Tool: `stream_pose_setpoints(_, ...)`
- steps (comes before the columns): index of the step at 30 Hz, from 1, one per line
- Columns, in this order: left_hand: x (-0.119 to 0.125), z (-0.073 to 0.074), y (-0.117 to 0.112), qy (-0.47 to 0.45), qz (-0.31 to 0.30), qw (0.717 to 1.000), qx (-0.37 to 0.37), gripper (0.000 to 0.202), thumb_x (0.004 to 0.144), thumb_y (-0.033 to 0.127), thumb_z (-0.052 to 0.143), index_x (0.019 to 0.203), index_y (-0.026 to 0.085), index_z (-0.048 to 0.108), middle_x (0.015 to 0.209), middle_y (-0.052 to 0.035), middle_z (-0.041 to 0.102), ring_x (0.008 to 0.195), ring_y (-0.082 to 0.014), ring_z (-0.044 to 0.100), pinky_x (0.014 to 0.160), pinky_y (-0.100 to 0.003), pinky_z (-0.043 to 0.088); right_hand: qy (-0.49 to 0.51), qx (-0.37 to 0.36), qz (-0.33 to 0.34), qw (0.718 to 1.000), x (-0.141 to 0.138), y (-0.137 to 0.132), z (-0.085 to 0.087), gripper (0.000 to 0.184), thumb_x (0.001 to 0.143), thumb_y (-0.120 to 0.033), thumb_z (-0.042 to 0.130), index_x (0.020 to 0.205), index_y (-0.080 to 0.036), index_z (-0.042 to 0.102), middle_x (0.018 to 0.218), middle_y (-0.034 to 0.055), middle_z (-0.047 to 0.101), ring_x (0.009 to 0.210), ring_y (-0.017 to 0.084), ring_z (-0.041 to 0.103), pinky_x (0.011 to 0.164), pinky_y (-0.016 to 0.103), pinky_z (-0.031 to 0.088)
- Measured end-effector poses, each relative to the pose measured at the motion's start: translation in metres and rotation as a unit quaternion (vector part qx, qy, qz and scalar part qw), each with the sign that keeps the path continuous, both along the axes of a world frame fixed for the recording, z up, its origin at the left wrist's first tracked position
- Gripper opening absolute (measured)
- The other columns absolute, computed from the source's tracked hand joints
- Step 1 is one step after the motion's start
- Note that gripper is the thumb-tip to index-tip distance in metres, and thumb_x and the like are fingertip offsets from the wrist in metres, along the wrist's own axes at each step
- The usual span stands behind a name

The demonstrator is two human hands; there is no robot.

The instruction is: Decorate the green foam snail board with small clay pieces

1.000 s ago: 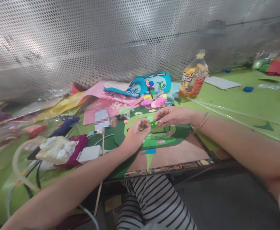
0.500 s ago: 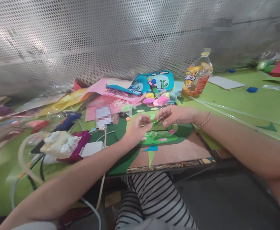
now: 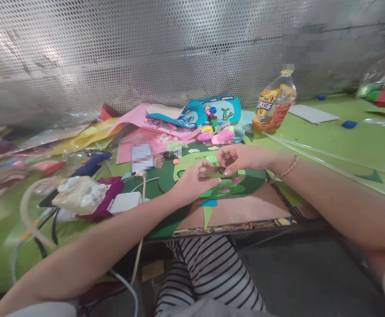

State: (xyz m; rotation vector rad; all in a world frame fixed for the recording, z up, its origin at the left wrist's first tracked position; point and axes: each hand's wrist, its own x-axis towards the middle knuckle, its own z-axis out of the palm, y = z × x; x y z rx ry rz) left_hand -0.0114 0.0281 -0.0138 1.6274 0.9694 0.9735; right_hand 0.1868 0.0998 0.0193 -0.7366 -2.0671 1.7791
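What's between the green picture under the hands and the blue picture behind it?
In the head view, a yellow lump, a purple lump and a pink lump lie between the green picture and the blue picture.

A flat green picture [image 3: 233, 188] with a rounded, dark green edge lies on the counter [image 3: 327, 147]. Pale clouds [image 3: 213, 148] dot its far side; pink flowers [image 3: 223, 190] sit nearer.

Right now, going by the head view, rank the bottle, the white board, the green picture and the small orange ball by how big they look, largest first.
1. Green picture, though partly hidden
2. Bottle
3. White board
4. Orange ball
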Motion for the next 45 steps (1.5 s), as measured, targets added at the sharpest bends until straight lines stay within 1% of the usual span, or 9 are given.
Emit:
stream_pose_setpoints(6,0.002,0.005,-0.004,-0.008,0.001,1.000,-0.018,0.034,0.069,0.030,0.069,0.088,0.019,0.043,0.086,-0.0013,0.061,0.089,-0.0160,0.062,0.080,-0.031,0.047,-0.014,0.025,-0.008,1.000,-0.002,-0.003,0.005,0.025,0.061,-0.020,0.076,0.077,-0.017,0.057,0.074,-0.0028,0.062,0.067,0.008,0.059,0.062,0.021,0.048)
stream_pose_setpoints(11,0.002,0.008,-0.005,-0.017,0.000,1.000,0.007,0.028,0.070,0.027,0.068,0.084,0.018,0.045,0.079,0.0016,0.057,0.076,-0.0101,0.058,0.074,-0.026,0.046,-0.014,0.041,-0.015,0.999,-0.003,-0.007,0.007,0.018,0.062,-0.020,0.074,0.073,-0.018,0.060,0.069,-0.0033,0.063,0.062,0.007,0.058,0.058,0.020,0.048)
stream_pose_setpoints(17,0.001,0.020,-0.009,0.038,0.039,0.999,-0.007,0.014,0.076,0.022,0.060,0.082,0.018,0.048,0.073,0.0034,0.055,0.065,-0.0074,0.055,0.063,-0.022,0.045,0.013,0.061,-0.035,0.997,-0.003,-0.006,0.004,0.013,0.062,-0.018,0.075,0.074,-0.019,0.068,0.069,-0.0040,0.064,0.063,0.006,0.058,0.063,0.019,0.048)
stream_pose_setpoints(23,0.003,0.026,-0.013,0.040,0.048,0.998,-0.028,0.009,0.079,0.020,0.056,0.081,0.018,0.048,0.072,0.0022,0.059,0.067,-0.0082,0.058,0.058,-0.019,0.044,0.021,0.084,-0.053,0.995,-0.002,-0.002,0.003,0.015,0.064,-0.024,0.074,0.079,-0.020,0.072,0.077,-0.0022,0.068,0.070,0.008,0.060,0.071,0.022,0.048)
stream_pose_setpoints(28,0.003,0.027,-0.013,0.038,0.059,0.996,-0.056,0.009,0.082,0.023,0.052,0.084,0.018,0.046,0.077,-0.0001,0.063,0.069,-0.0093,0.062,0.052,-0.017,0.041,-0.023,0.099,-0.063,0.993,-0.002,-0.005,0.007,0.019,0.070,-0.034,0.069,0.081,-0.019,0.071,0.072,-0.0011,0.067,0.063,0.007,0.058,0.063,0.022,0.048)
stream_pose_setpoints(32,0.001,0.028,-0.013,0.056,0.054,0.995,-0.063,0.012,0.083,0.029,0.051,0.088,0.019,0.044,0.079,-0.0009,0.065,0.070,-0.0106,0.063,0.047,-0.016,0.038,-0.055,0.166,-0.071,0.982,-0.003,-0.009,0.010,0.030,0.076,-0.045,0.062,0.070,-0.016,0.066,0.067,0.0009,0.066,0.060,0.009,0.059,0.060,0.022,0.047)
stream_pose_setpoints(35,0.001,0.028,-0.014,0.065,0.058,0.994,-0.062,0.012,0.085,0.030,0.049,0.090,0.020,0.044,0.081,-0.0009,0.066,0.070,-0.0104,0.063,0.048,-0.016,0.039,-0.073,0.219,-0.095,0.968,-0.006,-0.012,0.011,0.037,0.079,-0.049,0.057,0.065,-0.016,0.062,0.058,0.0002,0.062,0.054,0.009,0.056,0.054,0.022,0.044)
stream_pose_setpoints(39,0.001,0.028,-0.014,0.072,0.061,0.993,-0.072,0.011,0.086,0.029,0.048,0.090,0.020,0.044,0.080,-0.0001,0.065,0.069,-0.0093,0.062,0.049,-0.016,0.039,-0.082,0.254,-0.117,0.957,-0.007,-0.013,0.009,0.041,0.082,-0.052,0.052,0.064,-0.017,0.062,0.052,-0.0009,0.058,0.047,0.008,0.051,0.048,0.021,0.041)
stream_pose_setpoints(45,0.002,0.029,-0.015,0.054,0.067,0.993,-0.079,0.015,0.082,0.030,0.054,0.088,0.019,0.045,0.079,0.0001,0.065,0.066,-0.0090,0.061,0.047,-0.015,0.038,-0.080,0.278,-0.121,0.950,-0.007,-0.015,0.009,0.037,0.081,-0.048,0.056,0.060,-0.018,0.061,0.052,-0.0013,0.058,0.047,0.008,0.052,0.047,0.022,0.040)
